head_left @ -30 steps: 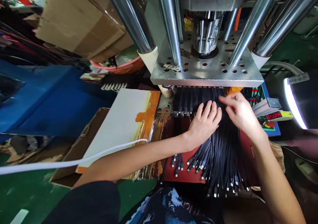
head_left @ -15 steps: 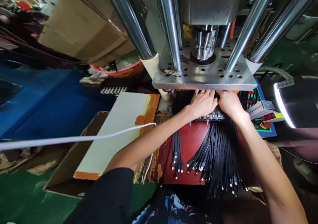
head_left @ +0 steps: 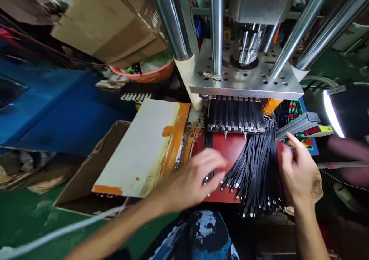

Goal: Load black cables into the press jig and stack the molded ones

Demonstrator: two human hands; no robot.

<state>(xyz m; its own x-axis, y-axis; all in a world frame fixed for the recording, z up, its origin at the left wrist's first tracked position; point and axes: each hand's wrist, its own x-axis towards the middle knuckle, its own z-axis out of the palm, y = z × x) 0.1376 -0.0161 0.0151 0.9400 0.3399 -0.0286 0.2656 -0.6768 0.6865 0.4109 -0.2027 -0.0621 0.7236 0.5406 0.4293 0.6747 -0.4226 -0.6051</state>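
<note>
Both hands, the left hand (head_left: 206, 171) and the right hand (head_left: 301, 171), are partly open, and I see nothing held in them. The left one is blurry, with its thumb away from its fingers. It is over the red bench (head_left: 230, 142), in front of a small bunch of black cables (head_left: 209, 139); I cannot tell if it touches them. The right one has bent fingers and a gap by its thumb. It is just beside a big bunch of black cables (head_left: 261, 160) that fans out, with shiny tips at the bottom. Farther back, a row of black cables (head_left: 236, 112) lies side by side, plug ends to the front. A metal plate (head_left: 253, 87) with round holes is over the back of the row. On the left, a white board (head_left: 138, 144) lies over a cardboard box (head_left: 86, 177).
</note>
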